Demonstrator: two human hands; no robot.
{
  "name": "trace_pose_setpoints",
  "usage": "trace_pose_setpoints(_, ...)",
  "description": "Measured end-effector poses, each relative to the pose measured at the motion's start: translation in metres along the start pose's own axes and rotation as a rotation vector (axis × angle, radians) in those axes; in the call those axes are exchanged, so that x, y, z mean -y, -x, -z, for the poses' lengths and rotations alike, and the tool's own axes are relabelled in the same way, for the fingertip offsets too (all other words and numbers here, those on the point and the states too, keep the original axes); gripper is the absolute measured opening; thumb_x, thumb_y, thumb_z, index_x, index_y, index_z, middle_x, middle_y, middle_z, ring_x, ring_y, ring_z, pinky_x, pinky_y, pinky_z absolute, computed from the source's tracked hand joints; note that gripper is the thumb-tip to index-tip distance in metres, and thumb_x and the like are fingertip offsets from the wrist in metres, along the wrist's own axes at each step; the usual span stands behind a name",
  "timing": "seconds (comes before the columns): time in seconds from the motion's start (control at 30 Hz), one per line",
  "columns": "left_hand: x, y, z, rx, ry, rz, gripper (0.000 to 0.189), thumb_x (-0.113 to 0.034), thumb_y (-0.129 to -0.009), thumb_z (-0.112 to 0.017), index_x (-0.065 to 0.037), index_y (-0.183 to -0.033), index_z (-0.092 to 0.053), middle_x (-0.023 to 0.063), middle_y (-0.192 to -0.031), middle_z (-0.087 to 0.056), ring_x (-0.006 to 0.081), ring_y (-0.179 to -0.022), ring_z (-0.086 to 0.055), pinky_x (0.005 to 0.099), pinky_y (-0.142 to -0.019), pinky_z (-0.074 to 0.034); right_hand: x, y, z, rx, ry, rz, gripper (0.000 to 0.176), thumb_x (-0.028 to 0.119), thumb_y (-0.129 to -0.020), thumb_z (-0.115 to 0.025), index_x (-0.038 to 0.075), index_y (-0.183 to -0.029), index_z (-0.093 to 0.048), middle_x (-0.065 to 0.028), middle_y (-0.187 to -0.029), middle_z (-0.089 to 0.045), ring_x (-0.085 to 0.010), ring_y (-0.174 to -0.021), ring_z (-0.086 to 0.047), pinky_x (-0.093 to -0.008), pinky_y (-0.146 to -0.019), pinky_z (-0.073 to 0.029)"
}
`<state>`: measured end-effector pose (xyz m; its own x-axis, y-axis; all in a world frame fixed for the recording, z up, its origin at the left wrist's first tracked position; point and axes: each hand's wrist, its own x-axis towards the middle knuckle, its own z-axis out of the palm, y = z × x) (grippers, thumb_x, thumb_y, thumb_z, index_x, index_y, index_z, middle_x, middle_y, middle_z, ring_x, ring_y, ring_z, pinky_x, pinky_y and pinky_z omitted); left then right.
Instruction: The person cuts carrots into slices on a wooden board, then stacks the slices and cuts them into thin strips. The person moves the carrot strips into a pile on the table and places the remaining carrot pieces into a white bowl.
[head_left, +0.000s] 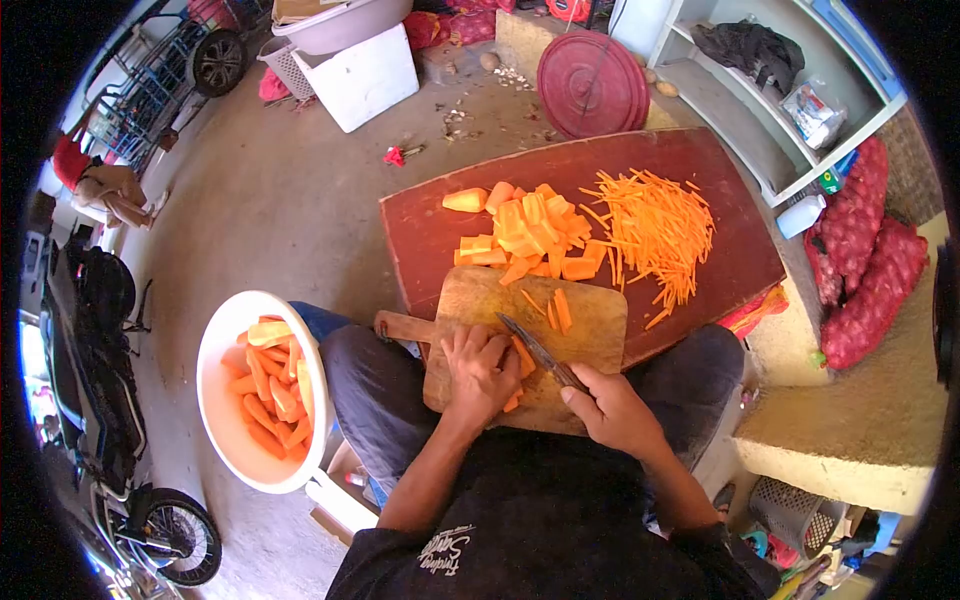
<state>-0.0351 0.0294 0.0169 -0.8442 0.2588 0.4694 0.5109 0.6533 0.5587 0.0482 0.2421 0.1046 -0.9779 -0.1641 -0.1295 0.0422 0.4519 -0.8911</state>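
Observation:
My left hand [481,367] is closed over carrot pieces on the wooden cutting board [460,292], its fingers curled beside the blade. The handle of a knife [535,345] is in my right hand [612,408], with the blade pointing up and left, close to my left fingers. Orange slices [521,358] show between my left hand and the blade. A few cut carrot sticks [560,311] lie higher on the board. Beyond it, on the red table [430,225], are a pile of carrot slices and chunks [535,225] and a heap of thin carrot strips [655,228].
A white basin [208,378] of peeled carrots stands at my left. Motorcycles [180,535] and a distant person [110,190] are farther left. Red net sacks [875,290] rest at the right, below a shelf [720,120]. A round red lid [592,85] is behind the table.

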Motion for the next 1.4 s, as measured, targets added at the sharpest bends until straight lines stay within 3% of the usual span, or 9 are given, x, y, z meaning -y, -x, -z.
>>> trace_pose_setpoints(0.13, 0.001, -0.001, 0.0, 0.01, -0.007, -0.005, 0.011, -0.007, -0.076, -0.079, -0.005, -0.087, -0.079, 0.0084, -0.088, -0.063, 0.032, -0.093, -0.06, 0.0507, -0.084, -0.041, -0.006, -0.002, 0.0, 0.024, 0.107, -0.07, 0.025, 0.018, -0.108, -0.063, -0.004, -0.12, -0.062, -0.02, -0.081, -0.061, -0.0322, -0.074, -0.063, -0.0398, -0.072, -0.05)
trace_pose_setpoints(0.23, 0.001, -0.001, -0.002, -0.012, 0.024, -0.002, 0.01, -0.008, -0.077, -0.078, -0.005, -0.087, -0.079, 0.0083, -0.088, -0.063, 0.0316, -0.093, -0.06, 0.0511, -0.084, -0.04, -0.012, 0.0, 0.011, -0.041, 0.121, -0.06, 0.033, 0.025, -0.108, -0.061, -0.003, -0.125, -0.064, -0.0323, -0.097, -0.071, -0.0546, -0.096, -0.069, -0.0535, -0.084, -0.055)
trace_pose_setpoints(0.53, 0.004, 0.002, -0.004, 0.007, 0.023, 0.011, 0.011, -0.009, -0.079, -0.079, -0.007, -0.09, -0.079, 0.0075, -0.091, -0.064, 0.031, -0.093, -0.06, 0.0497, -0.084, -0.04, -0.014, 0.007, 0.032, -0.27, 0.23, -0.087, 0.032, 0.023, -0.107, -0.06, -0.001, -0.129, -0.064, -0.0318, -0.099, -0.071, -0.0524, -0.096, -0.071, -0.0526, -0.082, -0.056)
trace_pose_setpoints(0.73, 0.006, 0.004, 0.02, 0.167, 0.132, -0.066, 0.019, -0.013, -0.081, -0.082, -0.006, -0.098, -0.079, 0.0103, -0.107, -0.068, 0.0332, -0.103, -0.062, 0.0511, -0.093, -0.042, 0.01, 0.016, 0.01, 0.04, 0.146, -0.12, 0.036, 0.023, -0.107, -0.061, -0.002, -0.133, -0.06, -0.0308, -0.1, -0.071, -0.0519, -0.097, -0.07, -0.0551, -0.086, -0.056)
trace_pose_setpoints(0.83, 0.0, 0.007, 0.02, 0.18, -0.012, -0.231, 0.021, -0.013, -0.08, -0.082, -0.005, -0.099, -0.079, 0.0121, -0.114, -0.067, 0.0343, -0.109, -0.062, 0.0523, -0.099, -0.043, 0.004, 0.022, -0.016, -0.039, 0.211, 0.031, 0.031, 0.021, -0.107, -0.065, -0.003, -0.127, -0.063, -0.0282, -0.099, -0.071, -0.0494, -0.093, -0.071, -0.0492, -0.079, -0.057)
trace_pose_setpoints(0.87, -0.001, 0.008, 0.021, 0.186, -0.02, -0.232, 0.022, -0.013, -0.078, -0.082, -0.004, -0.099, -0.078, 0.0126, -0.114, -0.067, 0.0346, -0.111, -0.061, 0.0525, -0.1, -0.043, 0.0, 0.022, -0.022, -0.081, 0.251, 0.119, 0.032, 0.021, -0.106, -0.066, -0.002, -0.128, -0.061, -0.029, -0.103, -0.071, -0.0509, -0.096, -0.071, -0.0539, -0.078, -0.057)
trace_pose_setpoints(1.07, 0.002, 0.009, 0.016, 0.205, 0.017, -0.247, 0.031, -0.01, -0.069, -0.081, -0.003, -0.098, -0.077, 0.0146, -0.116, -0.065, 0.0367, -0.114, -0.059, 0.0542, -0.102, -0.044, 0.02, 0.041, -0.022, 0.048, 0.304, -0.079, 0.034, 0.017, -0.105, -0.066, -0.001, -0.132, -0.056, -0.0299, -0.101, -0.07, -0.0521, -0.097, -0.069, -0.0551, -0.081, -0.056)
trace_pose_setpoints(1.17, 0.001, 0.015, 0.014, 0.213, 0.024, -0.24, 0.036, -0.012, -0.065, -0.081, -0.002, -0.099, -0.077, 0.0146, -0.115, -0.065, 0.0375, -0.114, -0.059, 0.0546, -0.102, -0.044, 0.003, 0.014, -0.034, -0.115, 0.455, 0.204, 0.033, 0.017, -0.105, -0.065, -0.001, -0.131, -0.056, -0.0304, -0.099, -0.069, -0.0534, -0.096, -0.068, -0.0558, -0.082, -0.055)
trace_pose_setpoints(1.4, 0.006, 0.013, 0.012, 0.18, 0.038, -0.254, 0.038, -0.014, -0.062, -0.083, -0.003, -0.098, -0.077, 0.0138, -0.113, -0.065, 0.0371, -0.113, -0.06, 0.0536, -0.101, -0.046, 0.015, 0.019, -0.021, -0.017, 0.297, 0.12, 0.033, 0.017, -0.105, -0.064, -0.003, -0.131, -0.057, -0.031, -0.1, -0.068, -0.0542, -0.099, -0.067, -0.0568, -0.086, -0.053)
